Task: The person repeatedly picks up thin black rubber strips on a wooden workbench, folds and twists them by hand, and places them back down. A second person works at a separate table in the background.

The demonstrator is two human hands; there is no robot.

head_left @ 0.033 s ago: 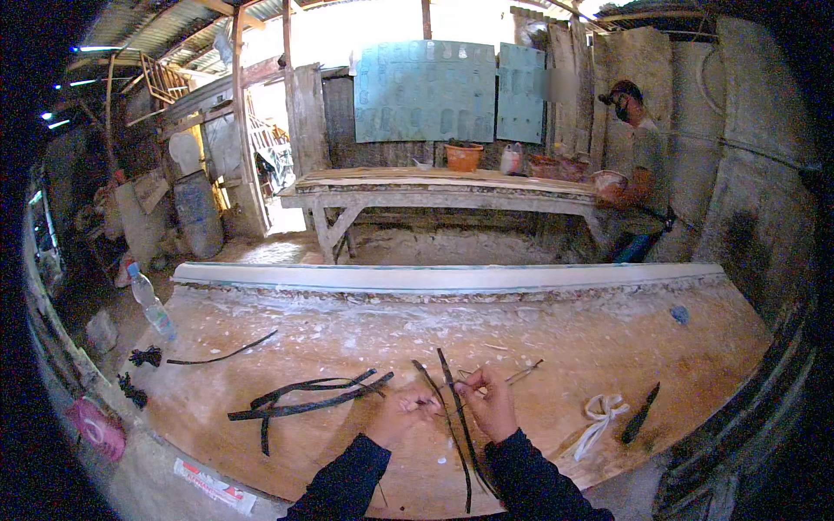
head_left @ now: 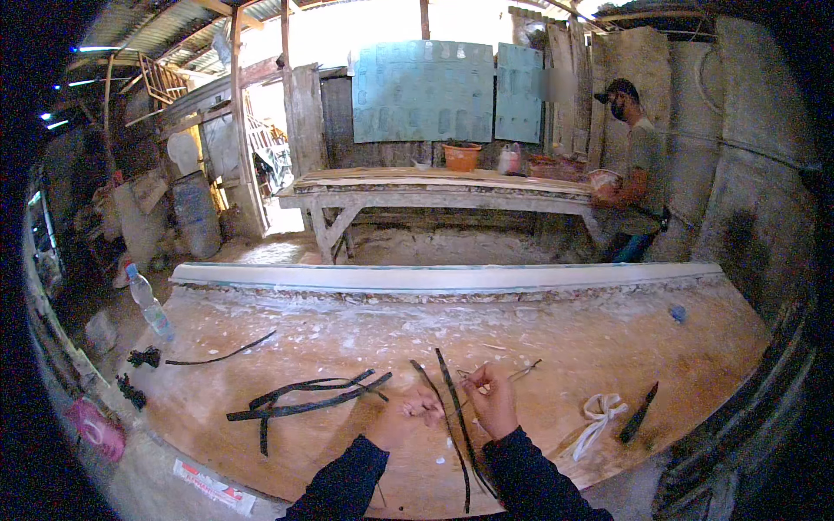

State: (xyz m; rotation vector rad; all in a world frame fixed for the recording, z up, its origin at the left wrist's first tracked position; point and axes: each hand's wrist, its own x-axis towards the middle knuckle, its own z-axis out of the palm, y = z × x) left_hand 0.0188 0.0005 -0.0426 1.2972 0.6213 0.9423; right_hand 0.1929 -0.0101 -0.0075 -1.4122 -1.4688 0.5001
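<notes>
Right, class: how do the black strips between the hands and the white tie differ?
Shape: the black strips run nearly straight; the white tie is bent into a loop. Place: the black strips are between the left hand and right hand; the white tie lies right of both. Both look narrow.

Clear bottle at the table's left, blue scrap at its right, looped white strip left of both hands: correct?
No: the looped white strip lies right of the right hand, as the head view shows. The bottle and blue scrap are placed as you say.
</notes>
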